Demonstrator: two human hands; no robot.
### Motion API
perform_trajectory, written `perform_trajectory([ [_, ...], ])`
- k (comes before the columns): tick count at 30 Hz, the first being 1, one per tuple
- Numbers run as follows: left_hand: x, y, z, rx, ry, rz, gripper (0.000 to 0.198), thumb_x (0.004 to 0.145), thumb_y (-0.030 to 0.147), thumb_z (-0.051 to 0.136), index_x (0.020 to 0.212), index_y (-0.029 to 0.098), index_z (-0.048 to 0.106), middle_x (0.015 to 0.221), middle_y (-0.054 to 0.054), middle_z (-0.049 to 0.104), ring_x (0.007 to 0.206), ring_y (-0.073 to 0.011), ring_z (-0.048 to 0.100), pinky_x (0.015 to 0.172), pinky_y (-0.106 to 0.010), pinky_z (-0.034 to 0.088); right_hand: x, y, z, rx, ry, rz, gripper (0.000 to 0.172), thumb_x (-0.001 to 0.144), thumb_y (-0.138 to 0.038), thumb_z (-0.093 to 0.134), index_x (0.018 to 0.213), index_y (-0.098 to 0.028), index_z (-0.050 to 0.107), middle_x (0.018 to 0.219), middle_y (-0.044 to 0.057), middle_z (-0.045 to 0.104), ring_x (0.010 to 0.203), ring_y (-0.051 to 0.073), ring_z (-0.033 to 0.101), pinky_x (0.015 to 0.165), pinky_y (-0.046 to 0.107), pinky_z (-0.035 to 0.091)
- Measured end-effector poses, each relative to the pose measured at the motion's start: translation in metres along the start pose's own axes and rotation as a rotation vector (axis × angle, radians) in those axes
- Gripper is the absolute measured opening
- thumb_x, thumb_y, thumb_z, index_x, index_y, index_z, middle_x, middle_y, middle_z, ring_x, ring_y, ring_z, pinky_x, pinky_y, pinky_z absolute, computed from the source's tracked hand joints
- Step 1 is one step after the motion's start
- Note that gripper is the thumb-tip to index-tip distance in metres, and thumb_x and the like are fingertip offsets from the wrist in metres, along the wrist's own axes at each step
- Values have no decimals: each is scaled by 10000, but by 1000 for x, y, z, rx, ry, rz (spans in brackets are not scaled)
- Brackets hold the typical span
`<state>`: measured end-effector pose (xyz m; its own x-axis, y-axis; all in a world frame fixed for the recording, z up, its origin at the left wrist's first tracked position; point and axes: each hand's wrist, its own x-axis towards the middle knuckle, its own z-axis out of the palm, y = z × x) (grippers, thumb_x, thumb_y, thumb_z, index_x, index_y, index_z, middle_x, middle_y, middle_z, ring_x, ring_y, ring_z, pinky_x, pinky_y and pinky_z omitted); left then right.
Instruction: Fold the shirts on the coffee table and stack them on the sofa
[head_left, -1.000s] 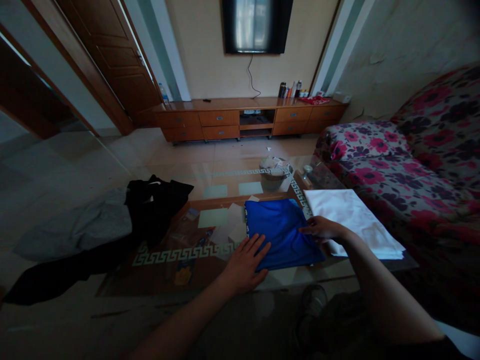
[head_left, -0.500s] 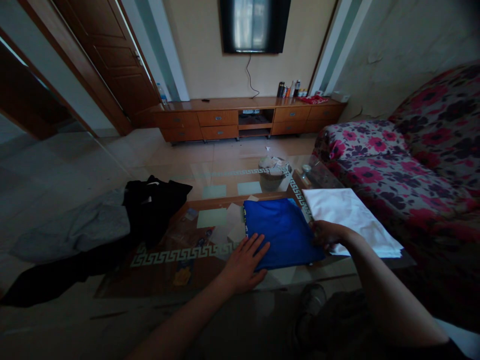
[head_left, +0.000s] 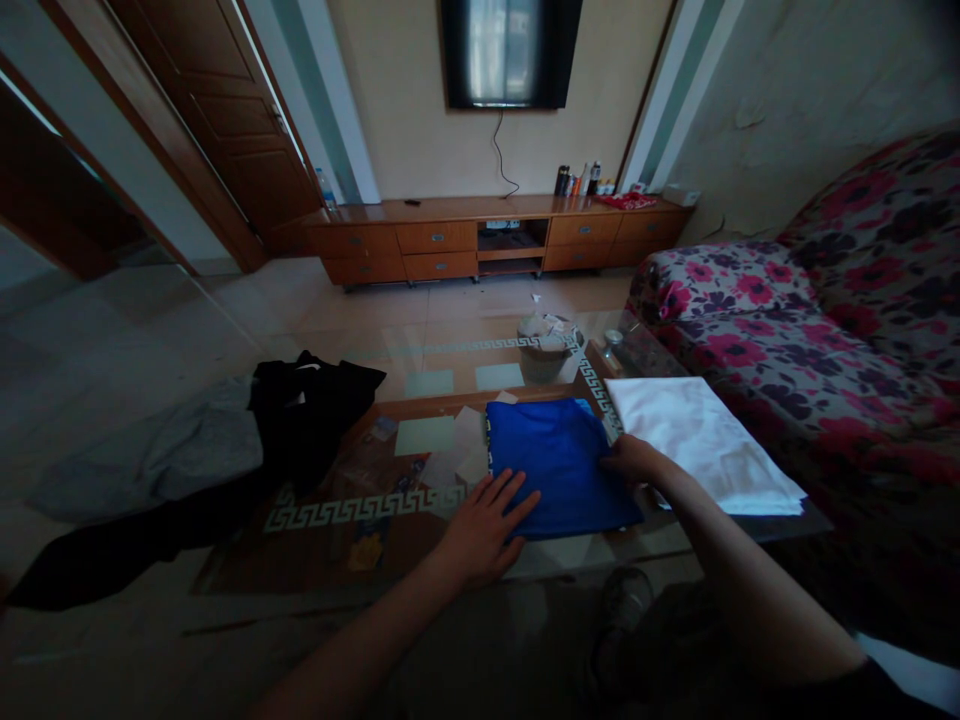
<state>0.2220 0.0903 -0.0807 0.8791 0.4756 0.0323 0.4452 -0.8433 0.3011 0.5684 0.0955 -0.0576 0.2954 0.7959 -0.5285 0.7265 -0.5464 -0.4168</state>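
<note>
A folded blue garment (head_left: 559, 455) lies on the glass coffee table, with a patterned strip along its left edge. My left hand (head_left: 491, 520) rests on its near left corner, palm down and fingers spread. My right hand (head_left: 634, 460) is at its right edge, fingers closed on the cloth; the fingertips are partly hidden. Just right of that hand is a folded white cloth (head_left: 697, 435), lying flat. A black garment (head_left: 315, 420) and a grey one (head_left: 180, 450) are heaped at the table's left end.
Under the glass tabletop (head_left: 322, 512) several papers and packets show through. A filled waste bin (head_left: 547, 350) stands beyond. The floral sofa (head_left: 757, 330) borders the right side. A low wooden cabinet (head_left: 435, 240) runs along the far wall beneath a television (head_left: 514, 50).
My right hand has moved a little left, and the blue garment's right edge has shifted inward with it. My left hand stays in about the same place.
</note>
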Motion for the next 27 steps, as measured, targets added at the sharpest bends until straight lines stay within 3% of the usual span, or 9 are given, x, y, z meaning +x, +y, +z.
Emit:
perform_trajectory([
  [4, -22, 4, -5, 5, -24, -15, 806, 906, 413, 601, 1623, 328, 241, 1702, -87, 224, 1531, -362, 253, 1217, -560, 234, -4, -13, 13, 13, -57, -111, 115, 713, -249, 760, 672, -185, 674, 566, 29, 654, 623, 182, 677, 536, 220, 446],
  [7, -42, 10, -10, -18, -47, -14, 774, 884, 566, 601, 1581, 341, 349, 1644, -108, 341, 1455, -394, 361, 1169, -595, 291, -7, -15, 17, -15, -176, -135, 259, 731, -303, 758, 556, -178, 613, 534, 30, 637, 516, 168, 622, 487, 238, 412],
  [9, -50, 11, -14, -52, -37, -8, 652, 909, 581, 563, 1510, 350, 457, 1548, -95, 464, 1375, -361, 449, 1143, -575, 332, -7, -16, 15, -79, -215, -153, 370, 774, -390, 750, 519, -178, 586, 512, 41, 617, 495, 173, 603, 494, 257, 412],
  [11, -47, 5, -19, -81, 29, -54, 502, 961, 499, 511, 1429, 319, 542, 1437, -88, 551, 1298, -312, 505, 1123, -523, 369, -3, -21, 13, -109, -82, -175, 384, 816, -476, 731, 603, -172, 632, 602, 67, 664, 608, 199, 653, 572, 269, 453],
  [15, -19, -27, -26, -64, 307, -354, 403, 1029, 360, 385, 1358, 226, 575, 1392, -118, 557, 1302, -283, 486, 1137, -477, 363, 12, -45, 19, 18, 345, -272, 401, 879, -461, 699, 1112, -136, 665, 1095, 163, 724, 1003, 249, 688, 863, 302, 509],
  [17, -4, -47, -26, -39, 382, -532, 441, 1032, 363, 379, 1405, 177, 524, 1412, -152, 533, 1313, -303, 466, 1130, -491, 360, 18, -60, 27, 46, 373, -338, 480, 896, -417, 684, 1255, -107, 608, 1255, 208, 659, 1134, 261, 651, 988, 329, 479],
  [19, 7, -63, -23, -23, 380, -674, 473, 1024, 384, 402, 1426, 156, 499, 1438, -183, 511, 1327, -339, 441, 1102, -524, 366, 24, -71, 34, 53, 325, -358, 533, 877, -384, 703, 1312, -98, 586, 1313, 218, 626, 1214, 274, 615, 1056, 348, 444],
  [22, 14, -76, -18, -36, 347, -741, 419, 998, 402, 463, 1356, 205, 559, 1456, -171, 499, 1338, -362, 417, 1064, -548, 372, 28, -80, 37, 62, 242, -345, 511, 801, -334, 762, 1257, -138, 641, 1228, 162, 685, 1180, 278, 636, 1020, 337, 461],
  [27, 18, -80, -20, -168, 411, -662, 220, 892, 317, 602, 1087, 215, 617, 1201, -114, 605, 1154, -300, 522, 982, -448, 428, 30, -78, 27, 104, 117, -359, 218, 728, -230, 754, 935, -179, 704, 849, 33, 731, 801, 179, 680, 700, 235, 490],
])
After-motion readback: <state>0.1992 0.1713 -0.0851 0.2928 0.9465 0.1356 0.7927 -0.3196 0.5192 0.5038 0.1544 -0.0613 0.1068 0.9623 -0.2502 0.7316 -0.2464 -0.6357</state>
